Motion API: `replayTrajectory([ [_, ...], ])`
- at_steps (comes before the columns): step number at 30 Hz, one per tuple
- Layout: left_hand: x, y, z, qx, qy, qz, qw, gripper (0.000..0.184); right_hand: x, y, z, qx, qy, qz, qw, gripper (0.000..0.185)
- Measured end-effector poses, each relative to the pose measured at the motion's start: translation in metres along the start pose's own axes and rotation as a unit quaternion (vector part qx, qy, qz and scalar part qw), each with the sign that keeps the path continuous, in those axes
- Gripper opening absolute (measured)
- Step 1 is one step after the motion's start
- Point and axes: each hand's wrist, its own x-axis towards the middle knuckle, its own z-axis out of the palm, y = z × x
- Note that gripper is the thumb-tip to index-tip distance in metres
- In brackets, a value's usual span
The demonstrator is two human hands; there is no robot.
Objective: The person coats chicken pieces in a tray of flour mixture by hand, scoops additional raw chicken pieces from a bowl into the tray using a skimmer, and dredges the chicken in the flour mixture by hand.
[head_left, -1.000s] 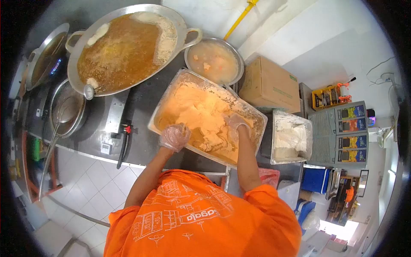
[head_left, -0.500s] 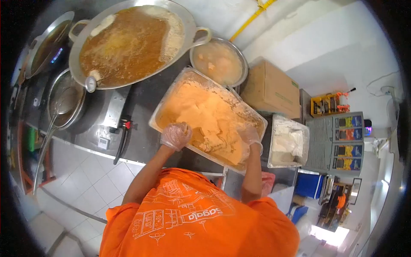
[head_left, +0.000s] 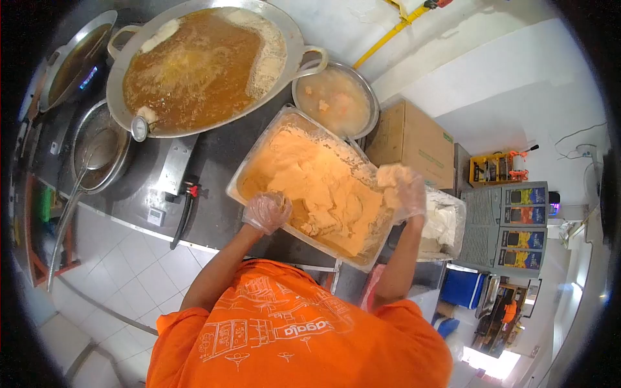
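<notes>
A rectangular tub (head_left: 262,143) of pale orange flour (head_left: 310,174) lies before me on the dark counter. My left hand (head_left: 267,213), in a clear plastic glove, is at its near left rim with the fingers curled; what they close on, if anything, is hidden. My gloved right hand (head_left: 412,196) is raised over the tub's right end. It grips a lumpy flour-coated piece (head_left: 393,178), whose kind the coating hides. A metal bowl (head_left: 373,116) of cloudy liquid with pale pieces in it stands just behind the tub.
At upper left is a large wok (head_left: 116,84) of bubbling oil with a thermometer (head_left: 139,128) at its rim. A strainer (head_left: 100,150) rests in a pot. A cardboard box (head_left: 414,139) and a tub of white flour (head_left: 443,223) stand right.
My right hand has risen out of the orange flour and moved right, bringing up the coated piece. The left hand has stayed at the tub's near left rim.
</notes>
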Motion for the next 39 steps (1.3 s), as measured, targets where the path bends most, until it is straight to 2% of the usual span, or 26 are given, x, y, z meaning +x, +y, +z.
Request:
replayTrajectory([
  [2,0.0,0.0,0.002,0.0,0.003,0.0,1.0,0.033,0.039,-0.036,-0.024,-0.036,0.031,-0.021,0.999,0.029],
  [3,0.001,0.0,0.002,0.0,0.012,0.0,1.0,0.033,0.07,-0.025,-0.017,-0.132,0.053,-0.161,0.977,0.032],
  [4,0.001,0.0,0.003,-0.001,0.022,-0.001,1.0,0.033,0.106,-0.008,-0.005,-0.223,0.074,-0.296,0.926,0.035],
  [6,0.0,0.002,0.001,0.008,0.009,-0.011,1.0,0.033,0.181,0.001,0.03,-0.268,0.084,-0.386,0.879,0.041],
  [7,0.0,0.003,-0.001,0.015,-0.008,-0.019,1.0,0.033,0.197,-0.031,0.033,-0.155,0.013,-0.271,0.95,0.043],
  [8,0.001,0.006,-0.006,0.019,-0.001,-0.024,1.0,0.033,0.213,-0.066,0.035,-0.036,-0.061,-0.148,0.986,0.045],
  [9,0.003,0.01,-0.012,0.015,-0.006,-0.034,0.999,0.033,0.252,-0.062,0.061,-0.031,-0.061,-0.158,0.985,0.045],
  [11,0.004,0.009,-0.01,0.019,-0.006,-0.051,0.999,0.033,0.332,-0.041,0.136,-0.113,-0.101,-0.213,0.965,0.046],
  [13,0.004,0.002,0.002,-0.02,0.012,-0.035,0.999,0.03,0.355,-0.069,0.158,-0.133,-0.117,-0.23,0.957,0.043],
  [15,0.005,0.005,0.0,-0.015,0.009,-0.057,0.998,0.03,0.38,-0.085,0.18,-0.153,-0.131,-0.244,0.949,0.04],
  [17,0.005,0.005,-0.003,-0.031,-0.016,-0.073,0.997,0.031,0.394,-0.094,0.2,-0.252,-0.152,-0.277,0.915,0.035],
  [19,0.006,0.005,-0.004,-0.016,-0.034,-0.079,0.996,0.032,0.399,-0.089,0.211,-0.267,-0.142,-0.279,0.911,0.033],
  [21,0.007,0.006,-0.002,-0.007,-0.057,-0.08,0.995,0.033,0.382,-0.088,0.196,-0.288,-0.135,-0.275,0.907,0.03],
  [23,0.005,0.007,0.003,-0.002,-0.022,-0.088,0.996,0.033,0.333,-0.116,0.132,-0.31,-0.176,-0.22,0.908,0.026],
  [25,0.006,0.011,-0.003,0.016,-0.039,-0.09,0.995,0.033,0.279,-0.094,0.103,-0.258,-0.121,-0.25,0.926,0.021],
  [27,0.003,0.014,-0.002,0.034,-0.058,-0.087,0.994,0.033,0.182,-0.119,0.063,-0.225,-0.094,-0.332,0.911,0.02],
  [29,0.003,0.008,0.003,0.013,-0.013,-0.056,0.998,0.033,0.104,-0.106,0.083,-0.25,-0.088,-0.44,0.858,0.018],
  [30,0.0,0.002,0.01,0.011,-0.02,-0.048,0.999,0.033,0.065,-0.097,0.103,-0.195,-0.092,-0.514,0.83,0.017],
  [31,-0.003,-0.007,0.02,0.039,-0.023,-0.024,0.999,0.03,0.02,-0.084,0.144,-0.023,-0.151,-0.455,0.877,0.01],
  [32,-0.003,-0.011,0.025,0.068,-0.025,0.0,0.997,0.029,-0.016,-0.098,0.146,0.008,-0.282,-0.403,0.87,0.014],
  [34,0.002,-0.003,0.015,0.058,-0.026,-0.015,0.998,0.029,-0.081,-0.056,0.214,0.025,-0.352,-0.344,0.87,0.022],
  [35,0.001,0.0,0.011,0.049,-0.027,-0.04,0.998,0.028,-0.098,-0.049,0.215,0.025,-0.349,-0.34,0.873,0.022],
  [37,-0.003,-0.011,0.021,0.045,-0.025,-0.008,0.999,0.031,-0.115,-0.034,0.206,0.033,-0.147,-0.474,0.867,0.029],
  [38,-0.004,-0.014,0.024,0.043,-0.02,0.017,0.999,0.034,-0.116,-0.024,0.197,0.031,-0.145,-0.477,0.866,0.029],
  [39,-0.006,-0.009,0.018,0.044,-0.023,0.02,0.999,0.034,-0.121,-0.011,0.186,-0.029,-0.227,-0.426,0.875,0.032],
])
